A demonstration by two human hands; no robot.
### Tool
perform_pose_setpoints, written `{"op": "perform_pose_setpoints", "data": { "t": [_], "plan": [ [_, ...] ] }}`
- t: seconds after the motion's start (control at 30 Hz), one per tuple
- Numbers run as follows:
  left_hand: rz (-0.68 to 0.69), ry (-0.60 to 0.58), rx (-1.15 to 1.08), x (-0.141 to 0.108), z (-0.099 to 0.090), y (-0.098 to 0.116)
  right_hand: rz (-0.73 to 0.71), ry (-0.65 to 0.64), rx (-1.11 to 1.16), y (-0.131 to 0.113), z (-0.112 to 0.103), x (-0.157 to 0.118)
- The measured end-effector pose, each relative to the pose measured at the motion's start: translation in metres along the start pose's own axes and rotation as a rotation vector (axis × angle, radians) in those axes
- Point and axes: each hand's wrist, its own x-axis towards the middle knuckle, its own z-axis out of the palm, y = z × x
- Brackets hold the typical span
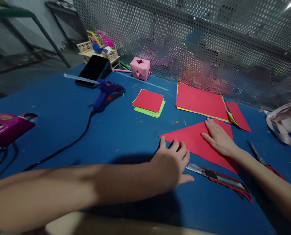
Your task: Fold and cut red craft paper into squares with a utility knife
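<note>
A red sheet of paper folded into a triangle [194, 137] lies on the blue tabletop [125, 137]. My right hand [217, 137] rests flat on it, fingers stretched out. By the paper's left corner is my left hand [172, 163], its fingers bent and spread with nothing between them; whether a fingertip touches the edge I cannot tell. Just in front of the paper is a box cutter [216, 178] with its blade out. Scissors [260, 156], partly hidden by my right forearm, lie to the right.
Behind the triangle sit stacked coloured sheets [201, 99] and a red strip [238, 116]. Small square papers [149, 100], a glue gun [106, 94], a phone [92, 70] and a pink paper cube [140, 68] stand farther left. A perforated metal panel [160, 39] bounds the back.
</note>
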Motion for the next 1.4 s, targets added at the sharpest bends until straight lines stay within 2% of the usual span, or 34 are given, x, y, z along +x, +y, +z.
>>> {"op": "perform_pose_setpoints", "data": {
  "t": [0.17, 0.3, 0.37, 0.43, 0.6, 0.73, 1.03, 1.23, 1.4],
  "plan": [
    [0.002, 0.002, 0.015, -0.001, 0.001, 0.0, 0.13, 0.04, -0.017, 0.008, 0.008, 0.008],
    [0.017, 0.059, 0.025, -0.003, 0.005, -0.001, 0.21, 0.052, -0.071, 0.003, 0.006, 0.005],
    [0.023, 0.075, 0.03, -0.004, 0.007, -0.001, 0.137, 0.091, -0.103, -0.002, 0.003, 0.003],
    [0.024, 0.081, 0.037, -0.004, 0.009, -0.001, -0.009, 0.074, -0.092, -0.007, -0.002, 0.003],
    [0.046, 0.138, 0.081, -0.003, 0.012, 0.001, -0.319, -0.17, 0.05, -0.024, -0.018, 0.011],
    [0.079, 0.162, 0.089, -0.002, 0.013, 0.001, -0.518, -0.239, 0.174, -0.047, -0.03, 0.023],
    [0.085, 0.214, 0.07, -0.001, 0.015, 0.002, -0.741, -0.317, 0.343, -0.097, -0.037, 0.061],
    [0.078, 0.184, 0.071, -0.002, 0.015, 0.002, -0.81, -0.319, 0.351, -0.11, -0.035, 0.075],
    [0.084, 0.196, 0.097, -0.002, 0.012, 0.001, -0.809, -0.305, 0.341, -0.113, -0.033, 0.076]
  ]
}}
